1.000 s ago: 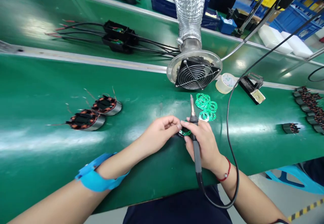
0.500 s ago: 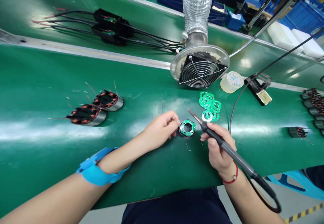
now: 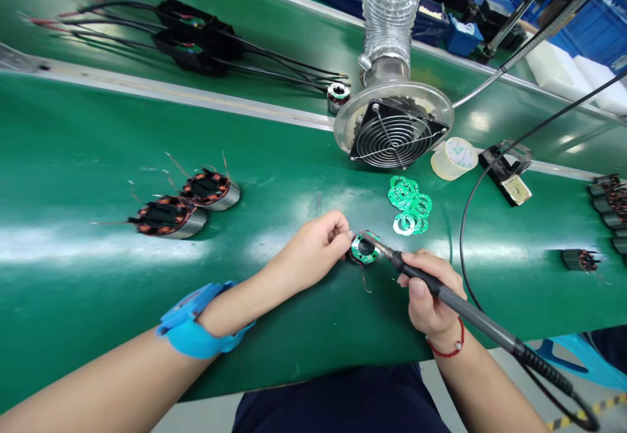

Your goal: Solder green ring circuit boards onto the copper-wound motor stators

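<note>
A small motor stator topped by a green ring circuit board (image 3: 364, 249) lies on the green bench (image 3: 294, 328). My left hand (image 3: 313, 250) is pinched at the stator's left edge, fingers closed; what they pinch is too thin to make out. My right hand (image 3: 431, 292) grips a soldering iron (image 3: 450, 296) like a pen. The iron's tip rests on the green board. A blue strap circles my left wrist (image 3: 198, 325).
A pile of green ring boards (image 3: 410, 203) lies just beyond. Two larger copper-wound stators (image 3: 189, 204) sit at left. A fume extractor fan (image 3: 394, 131) on a foil duct stands behind, with a tape roll (image 3: 453, 157), an iron stand (image 3: 507, 175) and several small stators (image 3: 610, 208) at right.
The soldering iron swung down from upright to slanting, and its tip came onto the green board. My right hand let go of the stator and drew back right. The view shifted slightly.
</note>
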Demonstrator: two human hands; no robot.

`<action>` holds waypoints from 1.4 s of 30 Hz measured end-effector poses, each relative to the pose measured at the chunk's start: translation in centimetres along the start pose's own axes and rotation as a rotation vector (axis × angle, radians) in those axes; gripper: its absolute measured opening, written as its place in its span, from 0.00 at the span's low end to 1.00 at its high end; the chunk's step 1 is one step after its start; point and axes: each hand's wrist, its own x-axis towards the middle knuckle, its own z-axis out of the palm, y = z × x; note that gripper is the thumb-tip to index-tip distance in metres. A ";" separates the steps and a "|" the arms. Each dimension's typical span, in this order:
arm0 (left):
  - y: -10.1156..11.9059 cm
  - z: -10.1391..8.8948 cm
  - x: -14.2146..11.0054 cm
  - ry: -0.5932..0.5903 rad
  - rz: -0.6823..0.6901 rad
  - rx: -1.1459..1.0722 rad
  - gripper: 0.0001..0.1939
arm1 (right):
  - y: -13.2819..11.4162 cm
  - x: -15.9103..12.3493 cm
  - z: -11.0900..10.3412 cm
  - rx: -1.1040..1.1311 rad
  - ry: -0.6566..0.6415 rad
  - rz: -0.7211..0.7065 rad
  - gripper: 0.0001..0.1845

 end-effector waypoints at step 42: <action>1.1 -0.6 -0.6 -0.067 0.112 -0.094 0.15 | -0.1 1.3 1.4 -0.228 -0.285 -0.132 0.24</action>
